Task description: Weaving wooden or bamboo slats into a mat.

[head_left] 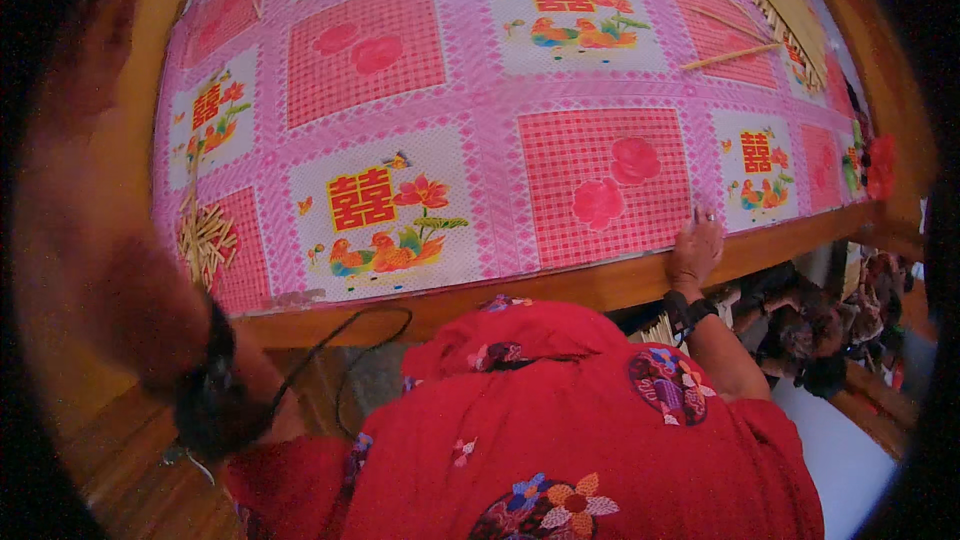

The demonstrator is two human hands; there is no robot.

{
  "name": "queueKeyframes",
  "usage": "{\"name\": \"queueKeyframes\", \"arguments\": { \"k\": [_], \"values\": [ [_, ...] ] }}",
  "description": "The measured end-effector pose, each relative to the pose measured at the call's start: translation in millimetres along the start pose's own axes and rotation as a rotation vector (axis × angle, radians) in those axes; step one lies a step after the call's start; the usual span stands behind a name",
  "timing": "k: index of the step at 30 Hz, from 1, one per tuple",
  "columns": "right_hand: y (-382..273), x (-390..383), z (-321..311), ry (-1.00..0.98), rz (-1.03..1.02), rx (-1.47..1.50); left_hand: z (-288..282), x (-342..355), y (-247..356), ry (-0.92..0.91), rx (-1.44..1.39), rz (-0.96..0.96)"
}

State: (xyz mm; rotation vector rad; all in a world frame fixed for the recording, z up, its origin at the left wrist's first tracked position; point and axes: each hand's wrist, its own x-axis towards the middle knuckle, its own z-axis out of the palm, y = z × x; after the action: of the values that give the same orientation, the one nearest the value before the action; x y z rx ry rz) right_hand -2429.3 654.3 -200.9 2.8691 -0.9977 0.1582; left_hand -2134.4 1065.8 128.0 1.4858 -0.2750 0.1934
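My right hand rests at the near edge of the table, its fingers stretched out onto the pink and white patterned tablecloth. It holds nothing, and a dark band circles that wrist. Raised close to the camera on the left, my left hand is dark and smeared, so its fingers cannot be made out. A black band sits on the left wrist. Just beyond that hand, on the cloth's near left corner, lies a loose pile of short wooden sticks.
Longer thin sticks lie at the far right, beside a flat tan slatted piece. A red object sits at the right edge. A black cord loops below the table's wooden edge. Dark clutter lies lower right.
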Motion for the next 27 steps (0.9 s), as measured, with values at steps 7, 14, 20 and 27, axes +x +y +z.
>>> {"name": "queueKeyframes", "arguments": {
  "k": [7,14,20,27],
  "values": [
    [16,0,12,-0.042,0.017,-0.086,-19,5,-84,-0.044,-0.157,-0.234],
    [11,-5,9,0.097,-0.035,-0.045,-15,13,-131,-0.101,-0.334,-0.401],
    [6,-7,-1,0.056,-0.015,-0.02,-11,6,-187,0.072,-0.4,-0.519],
    [0,-3,-2,0.091,-0.032,0.017,-84,-18,-313,0.29,0.557,-0.478]
  ]
}}
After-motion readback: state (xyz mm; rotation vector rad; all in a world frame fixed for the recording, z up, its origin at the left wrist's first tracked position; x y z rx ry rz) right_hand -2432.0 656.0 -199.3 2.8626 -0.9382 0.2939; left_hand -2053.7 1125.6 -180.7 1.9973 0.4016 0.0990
